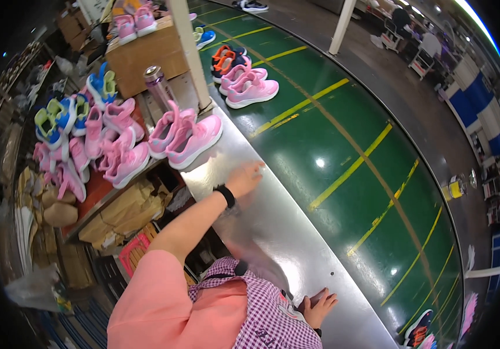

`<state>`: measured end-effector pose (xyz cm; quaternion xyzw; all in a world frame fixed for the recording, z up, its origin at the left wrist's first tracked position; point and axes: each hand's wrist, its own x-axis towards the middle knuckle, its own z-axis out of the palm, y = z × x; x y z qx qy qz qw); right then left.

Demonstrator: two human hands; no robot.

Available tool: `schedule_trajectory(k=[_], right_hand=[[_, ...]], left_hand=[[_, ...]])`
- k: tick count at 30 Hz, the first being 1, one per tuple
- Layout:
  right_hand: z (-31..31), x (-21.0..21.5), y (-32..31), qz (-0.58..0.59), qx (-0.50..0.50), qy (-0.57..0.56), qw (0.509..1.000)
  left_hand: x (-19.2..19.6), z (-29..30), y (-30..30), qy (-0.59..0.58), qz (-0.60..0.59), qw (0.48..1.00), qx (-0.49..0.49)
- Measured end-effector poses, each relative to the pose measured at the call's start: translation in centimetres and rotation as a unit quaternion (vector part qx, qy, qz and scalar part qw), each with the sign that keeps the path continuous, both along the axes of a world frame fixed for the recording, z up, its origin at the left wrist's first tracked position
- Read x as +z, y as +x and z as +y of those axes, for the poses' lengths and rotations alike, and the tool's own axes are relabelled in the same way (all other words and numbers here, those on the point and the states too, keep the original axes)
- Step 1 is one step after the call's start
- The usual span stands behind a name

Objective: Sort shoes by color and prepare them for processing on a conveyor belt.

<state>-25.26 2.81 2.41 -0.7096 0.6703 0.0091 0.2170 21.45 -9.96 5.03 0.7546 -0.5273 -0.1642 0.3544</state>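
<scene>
My left hand (245,179), with a black band on the wrist, reaches over the shiny metal ledge (273,232). Its fingers point toward the green belt and hold nothing. Just beyond it, a pair of pink sneakers (196,142) stands on the ledge. Lower right, my right hand (318,308) rests on the same ledge with its fingers apart, partly curled, nothing visible in them. A dark patch under its fingertips is too unclear to name.
The green belt (343,151) carries pink shoes (253,93) and a dark-orange sneaker (419,328). Pink and blue shoes crowd the red-topped table (96,200) at left. A steel bottle (158,87), a cardboard box (145,58) and a white post (190,52) stand behind.
</scene>
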Motion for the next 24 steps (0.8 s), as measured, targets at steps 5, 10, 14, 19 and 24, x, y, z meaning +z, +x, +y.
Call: schedule_trajectory(k=[5,10,14,19,24], right_hand=[[-0.4,-0.7,0.0,-0.037,-0.016,-0.006,0.999],[-0.7,-0.4,0.6,0.014,-0.019,0.069,0.997],[-0.8,0.9,1.7,0.080,0.033,0.107,0.990],[-0.6,0.1,1.3,0.060,0.022,0.124,0.990],[-1.0,0.2,1.7,0.065,0.020,0.142,0.988]], left_hand=[[-1.6,-6.3,11.7,-0.042,-0.150,0.986,0.052],[-0.8,-10.4,17.5,0.094,-0.281,0.952,0.082],[-1.0,-12.9,21.5,0.102,-0.331,0.926,0.148],[-0.3,-17.3,24.5,0.179,-0.391,0.898,0.094],[-1.4,-19.4,26.8,0.349,-0.466,0.812,0.045]])
